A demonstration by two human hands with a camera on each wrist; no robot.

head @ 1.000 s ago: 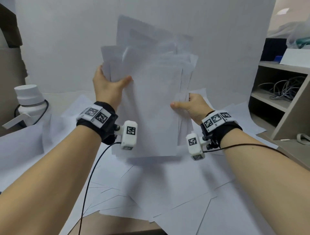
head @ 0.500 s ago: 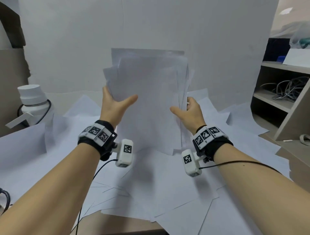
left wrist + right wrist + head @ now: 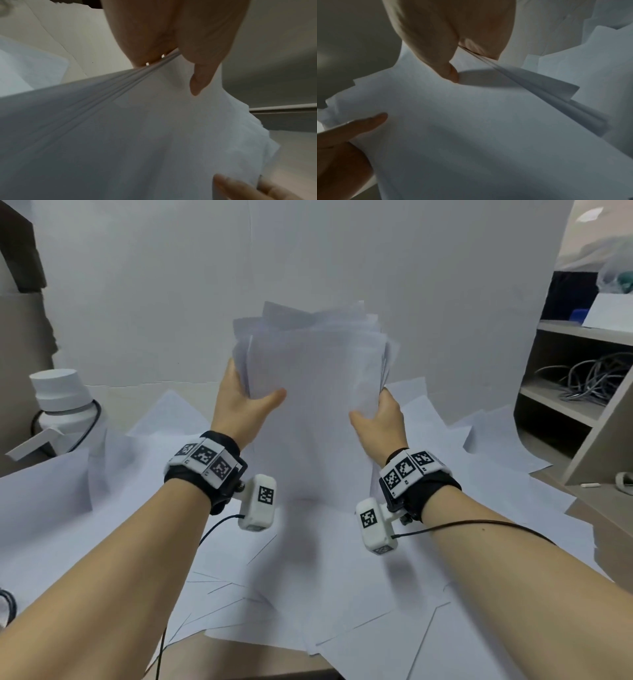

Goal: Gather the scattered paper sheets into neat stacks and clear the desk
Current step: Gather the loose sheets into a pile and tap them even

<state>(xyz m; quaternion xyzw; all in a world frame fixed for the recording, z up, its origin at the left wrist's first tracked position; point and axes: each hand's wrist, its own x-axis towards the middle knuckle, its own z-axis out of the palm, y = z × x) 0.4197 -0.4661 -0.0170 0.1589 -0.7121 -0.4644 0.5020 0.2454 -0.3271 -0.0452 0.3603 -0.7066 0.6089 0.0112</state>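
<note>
An upright bundle of white paper sheets [image 3: 315,392] stands on its lower edge on the desk, its top edges uneven. My left hand [image 3: 245,402] grips its left side, thumb across the front and fingers behind. My right hand [image 3: 376,419] grips the right side the same way. In the left wrist view the thumb presses the front sheet of the bundle [image 3: 154,135]. Seen from the right wrist, the bundle [image 3: 488,128] has its sheet edges running between thumb and fingers. Several loose white sheets [image 3: 308,594] lie scattered over the desk under and around the bundle.
A white bottle with a wide cap [image 3: 65,405] stands at the left by a black cable. A wooden shelf unit [image 3: 575,392] holding coiled cables is at the right. A white backdrop wall [image 3: 308,268] rises behind. Bare desk edge [image 3: 239,659] shows at the front.
Both hands brought the bundle down from held high and tilted to upright on the desk, then slid up its sides. The sheets are more aligned than a second ago.
</note>
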